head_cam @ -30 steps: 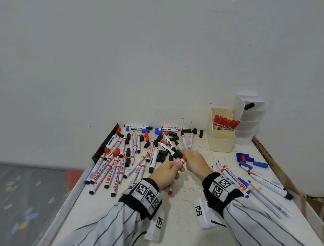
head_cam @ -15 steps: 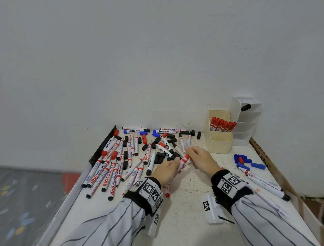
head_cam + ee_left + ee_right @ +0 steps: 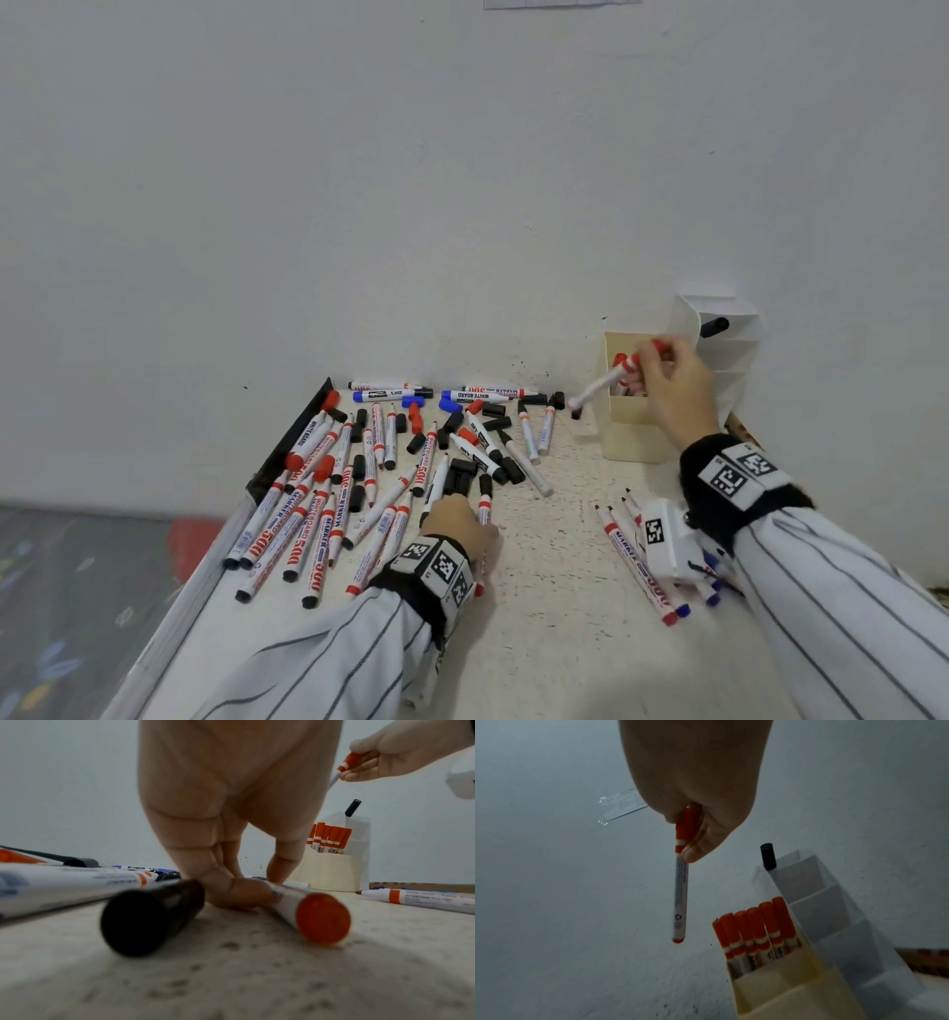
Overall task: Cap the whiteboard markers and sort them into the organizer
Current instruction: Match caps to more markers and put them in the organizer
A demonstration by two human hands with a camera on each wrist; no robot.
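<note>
My right hand [image 3: 653, 361] pinches a capped red marker [image 3: 606, 384] by its cap, raised over the left rim of the cream organizer bin [image 3: 634, 437]. In the right wrist view this marker [image 3: 681, 892] hangs from the right hand [image 3: 690, 837], left of several capped red markers [image 3: 755, 929] standing in the bin. My left hand [image 3: 459, 516] rests low on the table. Its thumb and finger [image 3: 281, 866] pinch a red-ended marker [image 3: 312, 912] lying there, beside a black-ended marker [image 3: 151, 914].
Many uncapped markers and loose black, red and blue caps [image 3: 359, 488] cover the table's left and back. More markers [image 3: 634, 557] lie under my right wrist. A white tiered organizer [image 3: 732, 362] against the wall holds one black marker [image 3: 715, 327]. A black strip [image 3: 287, 442] edges the table's left.
My right hand has carried the capped red marker from the table's middle up and right to the organizer. The left hand let go of it and dropped onto another marker.
</note>
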